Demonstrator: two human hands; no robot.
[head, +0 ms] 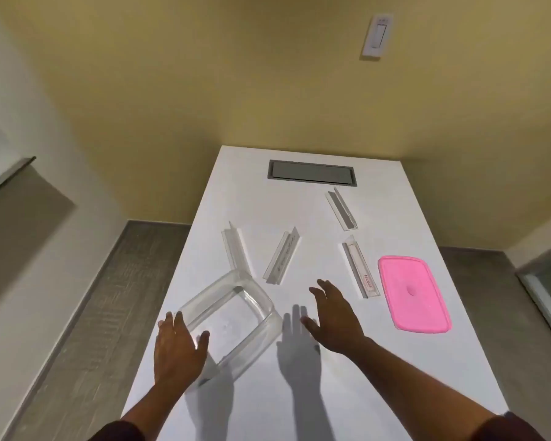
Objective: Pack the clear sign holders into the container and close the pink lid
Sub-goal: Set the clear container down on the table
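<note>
On the white bench the clear container sits open under the left hand, whose relaxed fingers touch its near corner. The pink lid lies right. Right hand hovers spread, empty, between container and four sign holders.

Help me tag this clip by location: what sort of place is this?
Probably an office or meeting room: a long white table with a recessed grey cable hatch in its top, plain yellow walls with a wall switch, and grey floor.
</note>
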